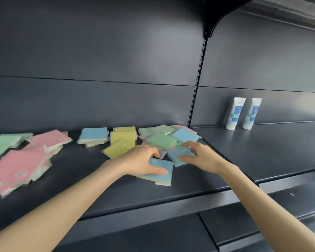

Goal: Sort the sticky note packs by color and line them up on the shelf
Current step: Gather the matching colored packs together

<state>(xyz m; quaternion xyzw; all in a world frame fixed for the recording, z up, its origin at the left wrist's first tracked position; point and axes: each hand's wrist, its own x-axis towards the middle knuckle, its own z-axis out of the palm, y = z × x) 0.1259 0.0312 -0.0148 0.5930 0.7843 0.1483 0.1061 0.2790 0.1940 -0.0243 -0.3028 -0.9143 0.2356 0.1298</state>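
Note:
Sticky note packs lie scattered on the dark shelf. My left hand grips a blue pack that tops a small stack near the front. My right hand pinches another blue pack just to the right of it. Behind my hands is a mixed heap with a green pack and a blue pack. Yellow packs lie to the left of the heap, then a blue stack. Pink packs and green packs lie at the far left.
Two white tubes stand at the back of the neighbouring shelf section on the right. A slotted upright divides the two sections. A bracket and an upper shelf hang at the top right. A lower shelf shows beneath the front edge.

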